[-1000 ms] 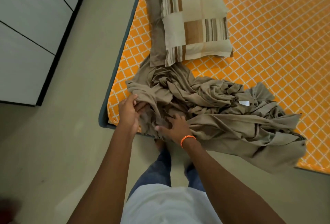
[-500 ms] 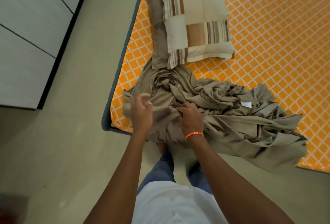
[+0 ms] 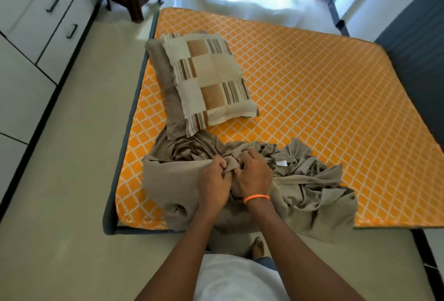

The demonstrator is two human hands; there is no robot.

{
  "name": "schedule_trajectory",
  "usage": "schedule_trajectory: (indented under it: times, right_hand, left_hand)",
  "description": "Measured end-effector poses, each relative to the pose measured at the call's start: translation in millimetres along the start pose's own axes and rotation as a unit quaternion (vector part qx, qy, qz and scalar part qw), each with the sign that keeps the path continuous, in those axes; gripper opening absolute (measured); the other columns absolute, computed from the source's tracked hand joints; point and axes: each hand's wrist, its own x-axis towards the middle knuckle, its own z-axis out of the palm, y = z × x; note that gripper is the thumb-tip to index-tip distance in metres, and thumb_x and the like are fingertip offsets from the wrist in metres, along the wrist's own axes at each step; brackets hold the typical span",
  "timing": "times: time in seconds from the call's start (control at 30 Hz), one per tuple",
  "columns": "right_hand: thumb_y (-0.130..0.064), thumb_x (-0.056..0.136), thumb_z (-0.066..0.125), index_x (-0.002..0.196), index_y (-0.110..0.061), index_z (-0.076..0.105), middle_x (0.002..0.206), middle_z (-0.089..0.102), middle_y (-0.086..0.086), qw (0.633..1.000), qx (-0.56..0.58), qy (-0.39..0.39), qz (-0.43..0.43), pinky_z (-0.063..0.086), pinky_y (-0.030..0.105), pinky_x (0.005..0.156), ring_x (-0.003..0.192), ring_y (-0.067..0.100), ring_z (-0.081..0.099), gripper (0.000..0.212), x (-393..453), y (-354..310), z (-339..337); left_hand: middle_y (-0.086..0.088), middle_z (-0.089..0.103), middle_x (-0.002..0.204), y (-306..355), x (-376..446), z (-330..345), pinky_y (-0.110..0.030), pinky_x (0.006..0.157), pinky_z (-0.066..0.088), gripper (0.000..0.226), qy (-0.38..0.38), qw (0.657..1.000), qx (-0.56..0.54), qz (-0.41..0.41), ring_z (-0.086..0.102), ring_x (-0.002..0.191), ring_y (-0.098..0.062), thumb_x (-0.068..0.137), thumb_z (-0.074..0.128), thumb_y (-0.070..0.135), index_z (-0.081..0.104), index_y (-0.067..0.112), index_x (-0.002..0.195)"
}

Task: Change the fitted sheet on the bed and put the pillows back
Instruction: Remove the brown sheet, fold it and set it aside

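Both hands clutch the crumpled taupe sheet [image 3: 310, 195] at the bed's [image 3: 312, 89] six o'clock edge: left hand [image 3: 212, 186] and right hand [image 3: 254, 176] each in a closed grip on bunched cloth. Two stacked pillows [image 3: 211, 84] lie toward eleven o'clock.

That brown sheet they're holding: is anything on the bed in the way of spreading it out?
Yes. Two stacked pillows lie on the orange mattress near its left edge, just beyond the bunched sheet that the left hand and right hand grip.
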Motion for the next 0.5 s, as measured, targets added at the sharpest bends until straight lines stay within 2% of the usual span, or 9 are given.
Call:
schedule_trajectory:
  times: [0.1, 0.2, 0.23, 0.27, 0.3, 0.33, 0.4, 0.43, 0.5]
  right_hand:
    - [-0.011, 0.078, 0.072, 0.082, -0.021, 0.062, 0.089, 0.059, -0.001, 0.997, -0.021, -0.005, 0.079, 0.035, 0.031, 0.054, 0.083, 0.024, 0.058, 0.015, -1, 6, 2]
    - [-0.016, 0.091, 0.072, 0.110, -0.020, 0.071, 0.109, 0.064, 0.002, 0.992, 0.000, -0.002, 0.127, 0.052, 0.039, 0.070, 0.106, 0.027, 0.061, 0.020, 6, 8, 1]
    - [-0.019, 0.092, 0.073, 0.119, -0.020, 0.069, 0.117, 0.063, 0.002, 0.992, 0.020, -0.003, 0.128, 0.054, 0.040, 0.076, 0.109, 0.026, 0.061, 0.028, 9, 7, 0]
    - [-0.020, 0.093, 0.073, 0.127, -0.021, 0.065, 0.122, 0.060, 0.001, 0.992, 0.046, -0.005, 0.115, 0.055, 0.039, 0.079, 0.109, 0.025, 0.060, 0.035, 11, 7, 0]
    - [-0.020, 0.094, 0.071, 0.131, -0.021, 0.062, 0.123, 0.058, 0.001, 0.993, 0.076, -0.007, 0.093, 0.054, 0.037, 0.078, 0.106, 0.024, 0.060, 0.038, 11, 6, 0]
    - [-0.020, 0.097, 0.066, 0.134, -0.022, 0.061, 0.122, 0.058, 0.000, 0.992, 0.110, -0.005, 0.068, 0.052, 0.036, 0.076, 0.103, 0.022, 0.060, 0.037, 11, 5, 0]
    - [-0.020, 0.104, 0.054, 0.139, -0.024, 0.060, 0.118, 0.065, 0.000, 0.983, 0.178, 0.014, 0.035, 0.052, 0.034, 0.077, 0.100, 0.020, 0.063, 0.036, 8, 4, 1]
    - [-0.019, 0.106, 0.051, 0.142, -0.026, 0.059, 0.113, 0.069, 0.000, 0.979, 0.200, 0.024, 0.034, 0.053, 0.034, 0.076, 0.097, 0.019, 0.065, 0.037, 6, 3, 0]
    - [-0.024, 0.108, 0.049, 0.152, -0.034, 0.045, 0.090, 0.071, -0.001, 0.976, 0.209, 0.016, 0.051, 0.053, 0.036, 0.067, 0.077, 0.018, 0.066, 0.046, 2, 2, -2]
  left_hand:
    - [0.006, 0.054, 0.069, 5, -4, 1, -0.032, 0.053, 0.034, 0.019, 0.007, 1.000, 0.027, -0.009, 0.051, 0.062, -0.008, 0.091, 0.069, 0.017, 0.052, 0.024, 0.086]
    - [0.004, 0.068, 0.082, 10, -8, 4, -0.035, 0.063, 0.046, 0.005, 0.028, 0.999, 0.021, -0.008, 0.063, 0.077, -0.018, 0.094, 0.068, 0.027, 0.067, 0.023, 0.098]
    - [0.003, 0.072, 0.090, 13, -9, 4, -0.035, 0.069, 0.051, 0.013, 0.044, 0.999, 0.007, -0.004, 0.066, 0.083, -0.017, 0.097, 0.067, 0.033, 0.071, 0.022, 0.104]
    - [0.004, 0.072, 0.089, 15, -10, 4, -0.034, 0.071, 0.052, 0.016, 0.051, 0.999, -0.015, -0.004, 0.065, 0.082, -0.014, 0.099, 0.065, 0.036, 0.073, 0.022, 0.101]
    - [0.006, 0.069, 0.080, 17, -10, 3, -0.033, 0.067, 0.050, 0.019, 0.054, 0.997, -0.050, -0.008, 0.062, 0.074, -0.011, 0.101, 0.065, 0.036, 0.070, 0.022, 0.089]
    - [0.007, 0.063, 0.070, 22, -11, 1, -0.032, 0.063, 0.046, 0.028, 0.051, 0.995, -0.081, -0.026, 0.057, 0.065, -0.009, 0.101, 0.066, 0.034, 0.062, 0.024, 0.075]
    - [0.010, 0.052, 0.055, 21, -7, 1, -0.031, 0.058, 0.040, 0.044, 0.037, 0.988, -0.127, -0.074, 0.047, 0.053, -0.006, 0.100, 0.069, 0.032, 0.048, 0.024, 0.062]
    - [0.012, 0.049, 0.052, 19, -3, 2, -0.030, 0.057, 0.038, 0.047, 0.027, 0.983, -0.153, -0.096, 0.044, 0.049, -0.005, 0.100, 0.070, 0.032, 0.046, 0.023, 0.060]
    - [0.009, 0.051, 0.055, 15, 1, 1, -0.036, 0.057, 0.044, 0.045, -0.004, 0.970, -0.209, -0.126, 0.047, 0.052, -0.005, 0.099, 0.071, 0.035, 0.051, 0.019, 0.062]
